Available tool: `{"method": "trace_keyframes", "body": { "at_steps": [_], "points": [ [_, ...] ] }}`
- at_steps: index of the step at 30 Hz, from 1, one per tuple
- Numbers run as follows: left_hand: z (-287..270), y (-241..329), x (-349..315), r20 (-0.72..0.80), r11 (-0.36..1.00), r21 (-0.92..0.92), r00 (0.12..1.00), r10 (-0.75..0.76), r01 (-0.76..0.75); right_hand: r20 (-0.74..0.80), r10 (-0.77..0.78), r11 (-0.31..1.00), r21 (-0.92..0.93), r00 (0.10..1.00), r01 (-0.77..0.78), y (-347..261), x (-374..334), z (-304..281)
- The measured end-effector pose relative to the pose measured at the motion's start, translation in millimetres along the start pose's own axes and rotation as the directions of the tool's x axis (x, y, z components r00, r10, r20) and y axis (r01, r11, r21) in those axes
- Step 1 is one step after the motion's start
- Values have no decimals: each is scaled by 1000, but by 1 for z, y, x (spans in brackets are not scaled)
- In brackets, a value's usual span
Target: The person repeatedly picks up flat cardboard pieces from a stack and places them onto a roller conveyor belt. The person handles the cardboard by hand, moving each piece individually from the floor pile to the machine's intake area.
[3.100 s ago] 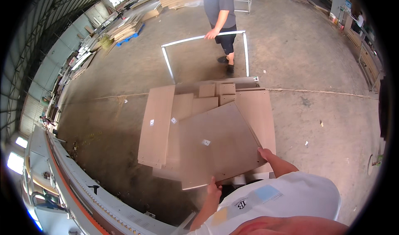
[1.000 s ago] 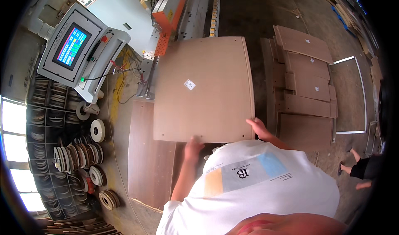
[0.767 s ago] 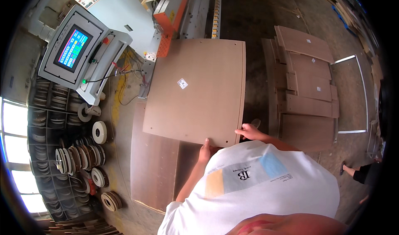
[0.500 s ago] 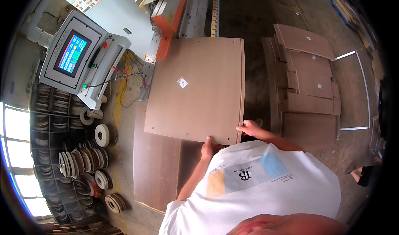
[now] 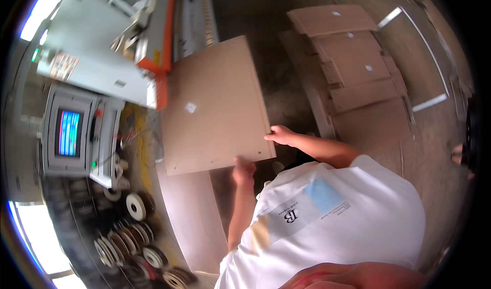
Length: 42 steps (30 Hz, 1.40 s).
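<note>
A large light-brown wood panel (image 5: 217, 110) with small holes near its corners and a white square label (image 5: 190, 107) lies flat in front of me. Its far left corner sits beside the orange guard (image 5: 161, 89) of a machine. My left hand (image 5: 244, 170) grips the near edge, thumb on top and fingers hidden underneath. At the right edge, close to the near right corner, my right hand (image 5: 280, 135) is closed on the panel. Below its near edge lies another smooth panel (image 5: 192, 212), partly covered.
Stacked brown panels (image 5: 353, 84) lie to the right, beside a white floor line (image 5: 429, 103). A control console (image 5: 69, 135) with a lit screen stands at left. Rolls of edge banding (image 5: 123, 243) fill the lower left. Part of another person (image 5: 463, 156) shows at far right.
My view has turned, so the machine, console and stacked panels appear shifted and tilted. The panel appears farther left and rotated, with both hands still on it.
</note>
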<state>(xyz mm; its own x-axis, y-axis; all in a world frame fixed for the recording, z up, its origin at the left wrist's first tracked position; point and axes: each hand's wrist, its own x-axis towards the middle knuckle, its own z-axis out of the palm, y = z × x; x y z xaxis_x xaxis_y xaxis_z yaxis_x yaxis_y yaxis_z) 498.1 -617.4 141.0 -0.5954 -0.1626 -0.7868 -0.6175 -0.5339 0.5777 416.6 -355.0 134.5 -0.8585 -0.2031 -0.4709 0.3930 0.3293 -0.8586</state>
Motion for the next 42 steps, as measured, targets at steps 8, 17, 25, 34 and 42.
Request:
{"method": "trace_keyframes", "body": {
  "at_steps": [8, 17, 25, 34, 42],
  "points": [
    [60, 13, 17, 172, 986, -165, 983, 63, -34, 12, -13, 991, 132, 1000, 12, 8, 5, -69],
    [78, -37, 82, 731, 547, 517, 672, 116, -658, -314, 235, 771, -516, 920, -373, 281, -99, -218],
    [237, -58, 52, 471, 844, 536, 836, -282, -17, -437, 638, 751, 533, 634, -389, 370, -220, -283],
    [416, -61, 116, 511, 479, 834, 712, -481, -275, -517, 153, 968, 249, 842, -23, 395, -175, -241],
    [525, -80, 311, 333, 384, 922, 622, -708, -57, -601, 312, 715, 658, 736, 234, 397, -173, -228]
  ]
}}
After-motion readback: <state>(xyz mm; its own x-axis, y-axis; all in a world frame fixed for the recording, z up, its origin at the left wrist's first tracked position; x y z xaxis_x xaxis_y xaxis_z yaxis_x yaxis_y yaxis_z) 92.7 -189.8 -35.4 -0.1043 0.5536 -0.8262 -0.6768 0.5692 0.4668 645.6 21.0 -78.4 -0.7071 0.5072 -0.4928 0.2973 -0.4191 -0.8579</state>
